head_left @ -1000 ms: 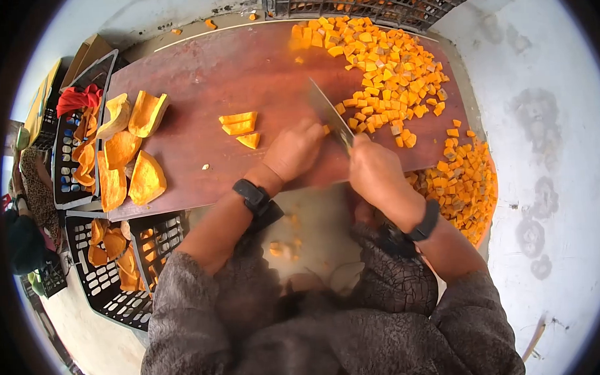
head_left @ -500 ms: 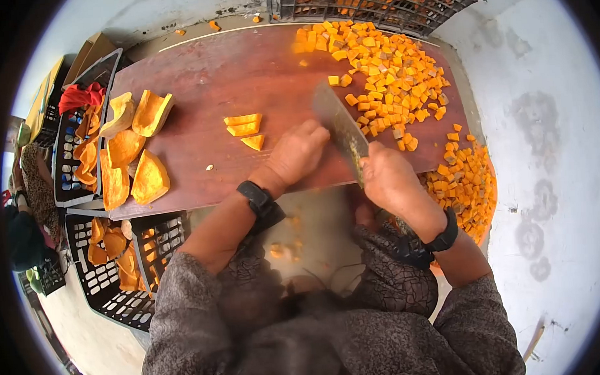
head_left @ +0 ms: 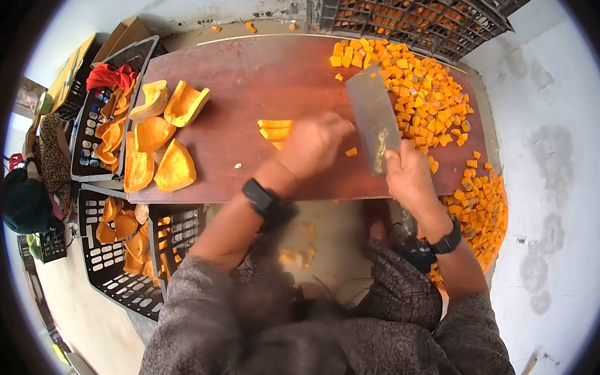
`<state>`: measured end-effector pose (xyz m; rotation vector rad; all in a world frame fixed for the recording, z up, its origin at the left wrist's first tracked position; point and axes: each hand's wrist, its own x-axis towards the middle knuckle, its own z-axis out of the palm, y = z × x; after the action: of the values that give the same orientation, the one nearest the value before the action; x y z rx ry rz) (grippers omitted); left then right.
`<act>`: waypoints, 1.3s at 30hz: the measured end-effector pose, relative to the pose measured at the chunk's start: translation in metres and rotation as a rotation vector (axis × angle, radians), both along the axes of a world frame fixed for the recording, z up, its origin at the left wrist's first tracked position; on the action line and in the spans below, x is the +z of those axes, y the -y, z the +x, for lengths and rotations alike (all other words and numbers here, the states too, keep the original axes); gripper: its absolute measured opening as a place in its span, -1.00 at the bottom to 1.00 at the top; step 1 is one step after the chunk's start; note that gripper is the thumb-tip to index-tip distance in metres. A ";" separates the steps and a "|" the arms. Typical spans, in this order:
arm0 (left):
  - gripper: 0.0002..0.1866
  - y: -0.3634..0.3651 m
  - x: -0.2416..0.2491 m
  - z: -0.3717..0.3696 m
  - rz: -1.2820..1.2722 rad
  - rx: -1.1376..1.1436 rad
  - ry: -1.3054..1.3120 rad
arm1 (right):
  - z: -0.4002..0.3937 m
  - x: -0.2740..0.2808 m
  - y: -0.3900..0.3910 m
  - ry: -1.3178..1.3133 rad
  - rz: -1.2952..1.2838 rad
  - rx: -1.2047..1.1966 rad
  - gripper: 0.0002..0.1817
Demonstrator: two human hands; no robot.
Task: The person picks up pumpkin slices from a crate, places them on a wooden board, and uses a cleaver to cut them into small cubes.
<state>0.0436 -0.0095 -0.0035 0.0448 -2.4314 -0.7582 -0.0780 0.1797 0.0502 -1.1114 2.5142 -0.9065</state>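
My right hand (head_left: 410,177) is wrapped round the handle of a broad cleaver (head_left: 375,115), whose blade stands beside the heap of orange pumpkin cubes (head_left: 418,84). Blurred by motion, my left hand (head_left: 317,142) is over the red-brown board, left of the blade; its fingers are too smeared to read. Pumpkin strips (head_left: 275,124) lie just left of that hand, partly hidden by it. One small pumpkin piece (head_left: 351,152) rests between the left hand and the cleaver. Larger curved pumpkin chunks (head_left: 175,167) sit at the board's left end.
Black crates (head_left: 121,276) with pumpkin pieces stand at the left, one holding a red cloth (head_left: 111,76). Another dark crate (head_left: 400,19) is behind the board. More cubes (head_left: 476,214) are piled below the board's right end, near the white wall (head_left: 543,146).
The cleaver has risen away from the board's front edge, and its blade now shows broadside. My left hand has blurred and sits nearer the strips. The whole view has shifted.
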 end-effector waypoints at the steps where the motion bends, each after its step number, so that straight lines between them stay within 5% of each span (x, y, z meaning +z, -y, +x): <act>1: -0.75 0.015 0.007 0.006 -0.049 0.099 0.151 | 0.005 0.005 -0.006 0.053 0.047 0.063 -0.80; 4: -0.73 0.051 0.041 0.037 -0.044 0.305 0.258 | 0.018 0.018 -0.018 0.085 0.137 0.184 -0.77; 12: -0.70 0.092 -0.018 0.072 0.094 0.333 0.266 | 0.001 -0.003 -0.028 -0.070 0.149 0.278 -0.77; 14: -0.71 0.085 -0.008 0.065 0.114 0.422 0.410 | -0.009 -0.019 -0.031 0.098 0.160 -0.014 -0.78; 17: -0.75 0.083 -0.020 0.053 0.132 0.457 0.360 | -0.016 -0.029 -0.039 0.042 0.116 0.040 -0.80; 26: -0.92 -0.003 -0.006 -0.006 0.174 0.221 -0.038 | 0.007 0.007 -0.021 -0.107 0.023 0.068 -0.80; 31: -0.87 -0.037 -0.019 0.001 0.094 0.176 0.151 | 0.016 0.019 -0.024 -0.131 0.185 0.096 -0.78; 39: -0.91 -0.030 -0.027 0.000 0.015 0.154 0.073 | 0.015 0.019 -0.022 -0.165 0.262 0.198 -0.85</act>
<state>0.0432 0.0208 -0.0308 0.2662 -2.4570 -0.7169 -0.0631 0.2016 0.0695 -1.3617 2.4996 -0.4350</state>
